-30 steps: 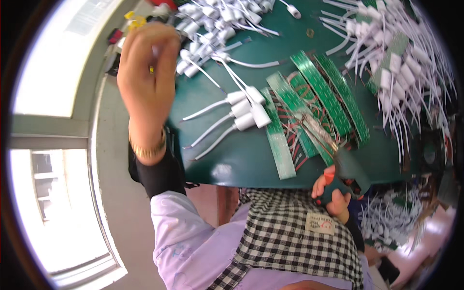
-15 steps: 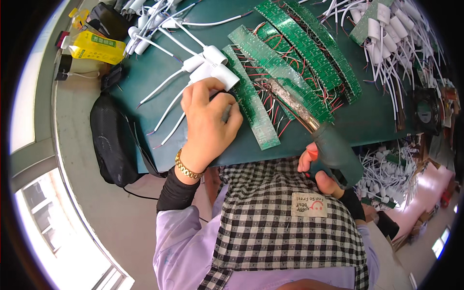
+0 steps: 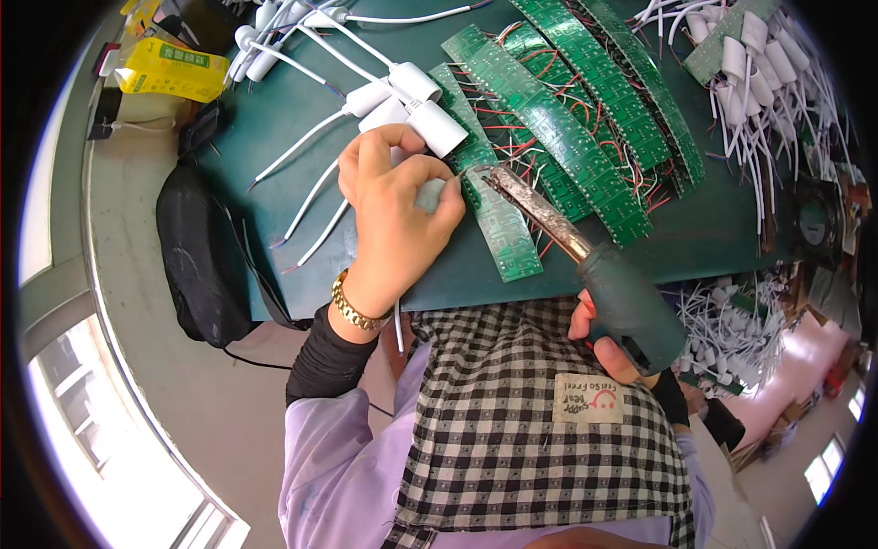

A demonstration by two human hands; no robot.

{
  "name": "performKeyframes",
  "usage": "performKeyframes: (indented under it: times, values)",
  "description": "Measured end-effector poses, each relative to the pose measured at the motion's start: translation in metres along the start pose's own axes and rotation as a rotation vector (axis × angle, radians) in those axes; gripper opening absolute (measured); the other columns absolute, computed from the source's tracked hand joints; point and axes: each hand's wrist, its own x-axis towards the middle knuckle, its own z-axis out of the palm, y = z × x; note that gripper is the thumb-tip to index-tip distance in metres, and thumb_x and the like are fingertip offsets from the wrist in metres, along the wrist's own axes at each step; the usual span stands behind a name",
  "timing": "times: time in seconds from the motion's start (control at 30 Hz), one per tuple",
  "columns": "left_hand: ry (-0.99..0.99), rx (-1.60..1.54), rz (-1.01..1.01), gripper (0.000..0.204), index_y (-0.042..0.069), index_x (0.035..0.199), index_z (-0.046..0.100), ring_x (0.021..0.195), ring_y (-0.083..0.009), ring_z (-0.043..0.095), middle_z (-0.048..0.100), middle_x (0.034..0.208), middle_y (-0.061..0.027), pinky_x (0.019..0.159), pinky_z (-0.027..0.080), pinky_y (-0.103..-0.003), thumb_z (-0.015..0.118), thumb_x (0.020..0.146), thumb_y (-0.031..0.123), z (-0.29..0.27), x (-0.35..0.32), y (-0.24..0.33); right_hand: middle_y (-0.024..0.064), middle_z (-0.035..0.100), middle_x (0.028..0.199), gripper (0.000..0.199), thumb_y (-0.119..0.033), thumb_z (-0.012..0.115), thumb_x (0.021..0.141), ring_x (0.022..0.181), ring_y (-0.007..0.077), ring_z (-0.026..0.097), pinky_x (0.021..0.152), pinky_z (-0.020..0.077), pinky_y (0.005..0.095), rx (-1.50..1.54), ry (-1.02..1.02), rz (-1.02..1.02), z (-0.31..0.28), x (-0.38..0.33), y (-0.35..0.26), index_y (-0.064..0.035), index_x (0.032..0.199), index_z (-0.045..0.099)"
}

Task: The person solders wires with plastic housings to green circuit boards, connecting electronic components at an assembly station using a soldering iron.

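My left hand, with a gold bracelet at its wrist, is over the near edge of a narrow green circuit board strip. Thumb and fingers are curled together around something pale, mostly hidden. Just beyond the fingertips lies a white cylindrical lamp holder. Below the wrist, a white cord hangs over the table edge. My right hand grips the dark green handle of a soldering iron. The iron's worn metal tip is above the strip, close to my left thumb; whether it touches is unclear.
Wider green board strips with red and white wires lie beyond. Corded white holders are heaped at the far right. A black case and a yellow drink pouch are at the left. The table's front edge borders my apron.
The soldering iron's tip has swung left, from the wired boards toward my left hand. My left thumb has moved nearer the strip, and a white cord now shows below the wrist.
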Motion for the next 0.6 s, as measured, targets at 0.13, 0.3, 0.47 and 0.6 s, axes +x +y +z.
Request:
performKeyframes:
  times: [0.13,0.3,0.47,0.6]
  values:
    - [-0.012,0.001,-0.030,0.011,0.008,0.071,0.064,0.100,-0.0274,0.041,0.048,0.099,-0.0059,0.091,0.031,-0.039,0.070,0.061,0.008,0.001,0.000,0.000,0.0107,0.053,0.086,0.052,-0.029,0.063,0.081,0.078,0.0178,0.053,0.071,0.0460,0.0324,-0.053,0.036,0.100,0.005,0.001,-0.005,0.0016,0.118,0.043]
    - [0.018,-0.006,-0.009,0.011,0.011,0.068,0.064,0.100,-0.0284,0.041,0.049,0.097,-0.0017,0.085,0.031,-0.041,0.069,0.059,0.008,0.003,-0.001,-0.002,0.0104,0.054,0.084,0.045,-0.027,0.060,0.082,0.075,0.0174,0.054,0.067,0.0464,0.0322,-0.212,-0.045,0.087,0.002,0.003,-0.001,0.0024,0.112,0.045]
    - [0.023,0.000,-0.003,0.010,0.011,0.068,0.064,0.100,-0.0280,0.041,0.049,0.097,-0.0011,0.086,0.030,-0.042,0.069,0.060,0.008,0.003,0.000,-0.002,0.0100,0.054,0.081,0.035,-0.026,0.057,0.082,0.073,0.0166,0.054,0.065,0.0464,0.0310,-0.257,-0.064,0.068,0.004,0.007,-0.001,0.0014,0.102,0.049]
    - [0.021,0.027,-0.006,0.010,0.009,0.070,0.064,0.097,-0.0260,0.042,0.049,0.095,-0.0039,0.087,0.032,-0.038,0.069,0.061,0.007,0.001,0.000,0.001,0.0097,0.054,0.081,0.031,-0.026,0.057,0.083,0.073,0.0167,0.054,0.066,0.0467,0.0305,-0.279,-0.057,0.029,0.006,0.009,-0.003,0.0000,0.098,0.049]
